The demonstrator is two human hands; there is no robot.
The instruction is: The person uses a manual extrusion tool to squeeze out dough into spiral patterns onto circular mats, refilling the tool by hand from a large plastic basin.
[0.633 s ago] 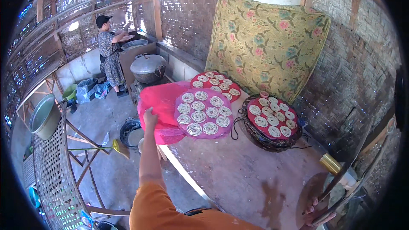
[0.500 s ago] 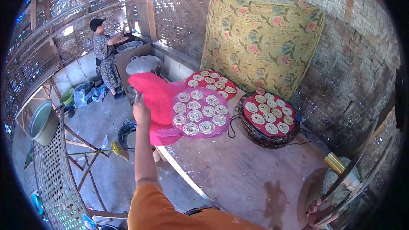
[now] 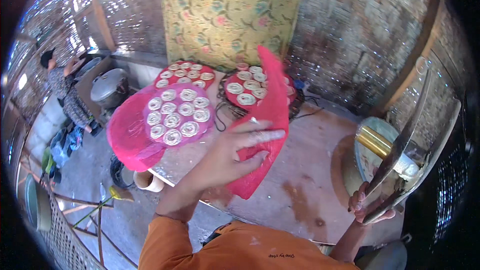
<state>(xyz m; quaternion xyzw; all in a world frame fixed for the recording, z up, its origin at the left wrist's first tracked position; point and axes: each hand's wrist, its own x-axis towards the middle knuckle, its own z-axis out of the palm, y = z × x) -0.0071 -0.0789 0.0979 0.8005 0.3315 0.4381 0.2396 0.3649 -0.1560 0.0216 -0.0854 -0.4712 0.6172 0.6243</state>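
Note:
My left hand (image 3: 237,155) grips a thin, round red mesh sheet (image 3: 272,100) by its near edge. The sheet stands tilted over the table, seen nearly edge-on and smeared by motion. At the lower right, my right hand (image 3: 367,207) is wrapped round the lower ends of two long wooden handles (image 3: 400,142). Between those handles sits a brass cylinder (image 3: 374,141), over a wide basin (image 3: 356,155). To the left, a purple round sheet (image 3: 192,142) with pale noodle-like coils (image 3: 172,120) overlaps a stack of red sheets (image 3: 125,130).
Further back lie another red sheet with coils (image 3: 165,75) and a dark round rack (image 3: 227,102) topped with coils. Behind hangs a floral cloth (image 3: 230,15). Another person (image 3: 65,85) works at the far left near a lidded metal pot (image 3: 110,87). A beige container (image 3: 148,181) stands below the table edge.
My left hand has come from the stack at the left across to the right, carrying a red sheet. The view has swung right. My right hand stays at the wooden handles.

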